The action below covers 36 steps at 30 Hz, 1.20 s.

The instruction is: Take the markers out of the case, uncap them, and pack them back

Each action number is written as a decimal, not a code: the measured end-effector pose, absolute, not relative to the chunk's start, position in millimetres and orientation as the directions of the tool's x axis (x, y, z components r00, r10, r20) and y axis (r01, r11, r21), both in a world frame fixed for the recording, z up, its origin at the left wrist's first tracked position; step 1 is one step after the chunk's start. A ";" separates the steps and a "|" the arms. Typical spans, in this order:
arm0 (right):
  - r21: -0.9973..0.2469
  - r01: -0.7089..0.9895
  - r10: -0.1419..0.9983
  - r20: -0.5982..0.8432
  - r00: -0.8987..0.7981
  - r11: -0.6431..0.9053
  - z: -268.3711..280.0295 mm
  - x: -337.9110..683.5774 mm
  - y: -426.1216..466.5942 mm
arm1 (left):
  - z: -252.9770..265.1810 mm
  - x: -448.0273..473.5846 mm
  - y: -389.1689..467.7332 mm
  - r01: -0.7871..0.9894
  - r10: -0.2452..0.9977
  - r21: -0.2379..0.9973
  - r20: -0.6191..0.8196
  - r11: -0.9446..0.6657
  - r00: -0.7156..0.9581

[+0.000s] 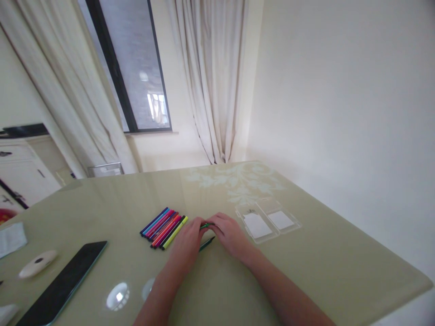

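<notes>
Between my two hands is a green marker [205, 225], held at the fingertips. My left hand [189, 236] closes on its left end, and my right hand [227, 230] closes on the right end. Just below them a dark green marker [207, 243] lies on the table, partly covered by my left hand. Left of my left hand lies a row of several coloured markers [163, 227], side by side, with a yellow one nearest the hand. To the right of my right hand rests an opened clear plastic case [268, 221] with white inserts.
A black tablet [64, 283] lies at the table's left front, beside a white oval object [38, 264] and a pale cloth or tissue [12, 239]. The glossy table [292, 271] meets a white wall on the right. Curtains and a window stand behind.
</notes>
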State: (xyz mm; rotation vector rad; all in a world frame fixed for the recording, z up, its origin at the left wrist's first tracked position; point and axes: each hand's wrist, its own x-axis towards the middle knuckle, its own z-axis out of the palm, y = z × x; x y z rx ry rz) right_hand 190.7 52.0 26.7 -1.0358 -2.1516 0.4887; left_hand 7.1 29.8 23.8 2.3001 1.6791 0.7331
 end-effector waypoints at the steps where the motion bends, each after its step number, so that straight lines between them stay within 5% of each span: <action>1: -0.592 0.516 0.784 0.426 -0.452 0.619 27.5 191.0 51.7 | 23.7 9.6 28.4 0.824 0.933 0.453 0.273 -0.341 0.235; 9: -0.707 0.393 0.797 0.422 -0.433 0.588 34.0 198.7 57.2 | 29.5 9.6 22.7 0.879 0.942 0.360 0.236 -0.314 0.240; 15: -0.723 0.411 0.832 0.481 -0.276 0.555 38.5 206.2 61.2 | 31.0 1.0 25.5 0.925 0.984 0.364 0.174 -0.110 0.048; 23: -0.517 0.774 0.920 0.328 -0.216 0.366 32.1 220.0 69.5 | 24.8 -4.2 26.7 0.838 0.977 0.502 0.102 -0.215 0.189; 28: -0.497 0.804 0.941 0.248 -0.229 0.327 23.6 216.8 72.3 | 33.0 -6.3 23.1 0.763 0.956 0.606 -0.017 -0.224 0.294; 36: -0.373 0.870 0.944 0.196 -0.265 0.322 17.1 203.4 70.2 | 34.7 13.4 13.7 0.775 0.944 0.572 -0.007 -0.267 0.331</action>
